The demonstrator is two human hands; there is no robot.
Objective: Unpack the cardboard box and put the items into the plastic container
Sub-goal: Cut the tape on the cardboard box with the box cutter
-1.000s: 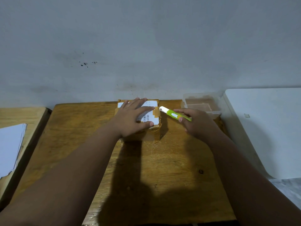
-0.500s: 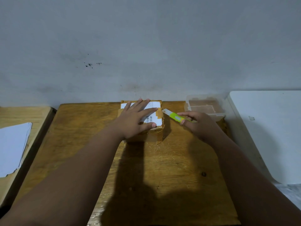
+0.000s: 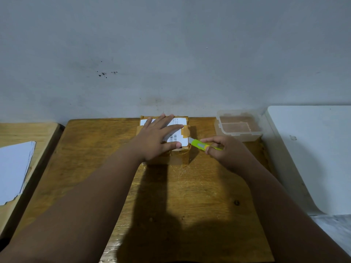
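Matte grey plastered wall (image 3: 190, 44) fills the upper half, with small black specks (image 3: 103, 74) left of centre. Scratched brown wooden table (image 3: 199, 186) butts against it. Paler wooden table (image 3: 24, 130) at left carries 1 stack of white paper sheets (image 3: 13, 168). Smooth white slab (image 3: 313, 149) at right.

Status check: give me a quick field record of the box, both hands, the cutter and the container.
box: cardboard box, taped, flaps closed, white label on top
left: left hand flat on box top, fingers straight
right: right hand grips green utility knife, tip at box's upper right edge
container: clear plastic container right of box, looks empty
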